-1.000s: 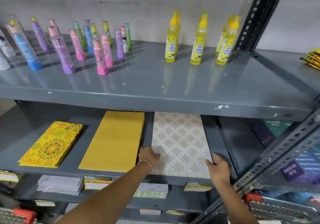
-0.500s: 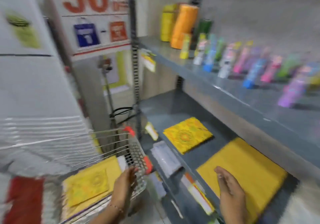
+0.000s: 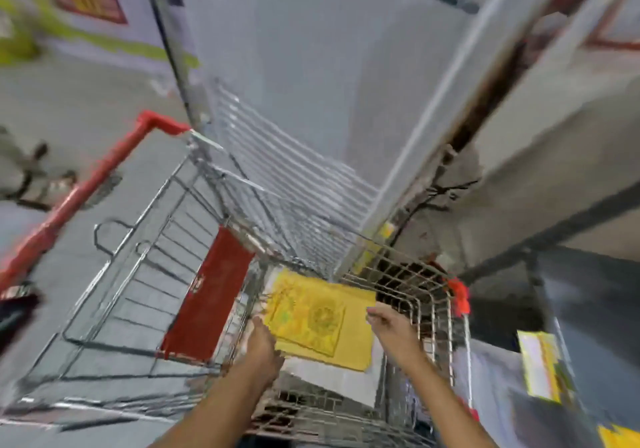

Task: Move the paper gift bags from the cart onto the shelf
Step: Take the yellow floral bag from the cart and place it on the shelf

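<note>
Two yellow paper gift bags lie flat in the basket of the cart, a smaller patterned one stacked on a larger plain one. Half a second ago you were still turning away from the shelf, right hand over the plain yellow bag there and left hand on the cart's rim; now your view looks straight down into the basket and both hands are at the stack. Your left hand meets the stack's near left edge, fingers curled down at it, though blur keeps you from telling whether they have closed on the paper. Your right hand hovers by the far right corner with fingers loosely apart, holding nothing.

A dark red flat piece leans against the basket wall just left of the bags. The cart's red handle runs off toward the upper left, with the folded wire seat flap between it and the basket. Around the cart you have grey floor, a pale panel rising ahead, and a dark grey shelf edge with a yellow price tag at right.

The stack's long axis runs from your near left to far right, its patterned face up.
</note>
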The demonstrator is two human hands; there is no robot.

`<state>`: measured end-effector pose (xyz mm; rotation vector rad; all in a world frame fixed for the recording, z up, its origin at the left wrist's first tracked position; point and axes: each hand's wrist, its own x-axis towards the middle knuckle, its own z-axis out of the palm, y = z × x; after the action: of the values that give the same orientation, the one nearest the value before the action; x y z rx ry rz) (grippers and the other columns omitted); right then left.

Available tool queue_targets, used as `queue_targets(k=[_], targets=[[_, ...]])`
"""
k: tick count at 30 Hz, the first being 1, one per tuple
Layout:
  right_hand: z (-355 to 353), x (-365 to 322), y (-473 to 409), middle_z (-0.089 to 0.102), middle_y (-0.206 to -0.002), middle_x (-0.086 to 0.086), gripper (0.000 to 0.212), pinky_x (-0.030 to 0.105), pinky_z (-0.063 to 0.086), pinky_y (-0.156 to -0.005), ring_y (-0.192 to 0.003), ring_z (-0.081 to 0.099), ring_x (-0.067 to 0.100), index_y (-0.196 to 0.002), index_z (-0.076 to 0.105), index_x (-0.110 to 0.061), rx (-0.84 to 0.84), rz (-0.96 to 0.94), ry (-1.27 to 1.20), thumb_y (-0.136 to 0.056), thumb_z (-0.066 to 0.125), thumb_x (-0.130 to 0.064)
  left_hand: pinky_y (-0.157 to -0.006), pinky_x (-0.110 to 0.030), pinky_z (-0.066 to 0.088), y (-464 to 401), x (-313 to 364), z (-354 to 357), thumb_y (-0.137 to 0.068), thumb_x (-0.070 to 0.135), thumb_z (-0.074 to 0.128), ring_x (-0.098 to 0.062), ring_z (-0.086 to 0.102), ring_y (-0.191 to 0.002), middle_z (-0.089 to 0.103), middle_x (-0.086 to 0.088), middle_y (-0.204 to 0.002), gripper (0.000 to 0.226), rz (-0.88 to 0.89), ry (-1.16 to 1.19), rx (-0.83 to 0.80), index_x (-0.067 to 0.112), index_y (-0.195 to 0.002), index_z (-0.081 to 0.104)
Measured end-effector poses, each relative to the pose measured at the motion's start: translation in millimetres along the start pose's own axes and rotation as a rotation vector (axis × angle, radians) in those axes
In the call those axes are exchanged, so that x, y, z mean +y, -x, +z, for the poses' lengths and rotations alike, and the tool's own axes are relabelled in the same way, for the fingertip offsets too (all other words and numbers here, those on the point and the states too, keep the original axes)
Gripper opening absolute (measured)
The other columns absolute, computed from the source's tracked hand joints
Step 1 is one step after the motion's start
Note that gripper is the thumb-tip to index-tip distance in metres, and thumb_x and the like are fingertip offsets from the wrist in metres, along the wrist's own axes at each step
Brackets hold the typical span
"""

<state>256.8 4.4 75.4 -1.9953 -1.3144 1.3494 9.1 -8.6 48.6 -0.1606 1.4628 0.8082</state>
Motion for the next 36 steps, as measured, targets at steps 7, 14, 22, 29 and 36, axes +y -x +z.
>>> queue_targets(k=[7,14,22,29,36], targets=[[73,25,-137,0.063,-0.124,0.019,0.031,0.027,0.043,-0.077,-0.102,0.062,0.03,-0.119,0.062,-0.006,-0.272,0.149,0.442,-0.092,0.048,-0.012,-0.1,-0.042,0.043,-78,-13,21,-0.095,0.058,0.021,-0.032,0.056,-0.116,0.055,-0.018,-0.133,0.069,-0.292,0.239,0.134,0.007,-0.131,0.051],[121,50,-191,0.042,-0.145,0.011,0.047,0.048,0.034,-0.105,-0.13,0.041,0.033,-0.138,0.042,-0.019,-0.34,0.129,0.678,-0.093,0.047,-0.032,-0.062,-0.037,0.049,-146,-35,23,-0.093,0.061,0.026,-0.024,0.051,-0.064,0.049,-0.013,-0.07,0.062,-0.341,0.197,0.22,0.007,-0.078,0.054],[101,48,-159,0.053,-0.129,0.012,0.031,0.034,0.044,-0.089,-0.117,0.052,0.032,-0.124,0.057,-0.013,-0.199,0.09,0.439,-0.094,0.051,-0.016,-0.052,-0.043,0.061,-135,-31,15,-0.093,-0.004,0.039,-0.03,0.063,-0.075,0.063,-0.018,-0.078,0.024,-0.351,-0.084,0.05,-0.002,-0.079,0.058],[13,24,-64,0.069,-0.113,0.005,0.022,0.037,0.055,-0.085,-0.104,0.065,0.024,-0.107,0.066,-0.015,0.027,0.099,0.053,-0.086,0.063,-0.011,-0.074,-0.043,0.054,-30,4,35,-0.086,-0.001,0.048,-0.03,0.062,-0.072,0.062,-0.021,-0.076,0.019,0.016,-0.544,-0.21,0.004,-0.069,0.053],[-67,-23,121,0.07,-0.087,0.008,0.015,0.01,0.049,-0.063,-0.071,0.065,-0.003,-0.098,0.065,-0.002,0.293,-0.023,-0.348,-0.084,0.066,-0.003,-0.051,-0.022,0.052,123,29,63,-0.091,-0.004,0.05,-0.02,0.057,-0.055,0.053,-0.01,-0.068,0.018,0.391,-0.646,-0.548,0.005,-0.077,0.056]])
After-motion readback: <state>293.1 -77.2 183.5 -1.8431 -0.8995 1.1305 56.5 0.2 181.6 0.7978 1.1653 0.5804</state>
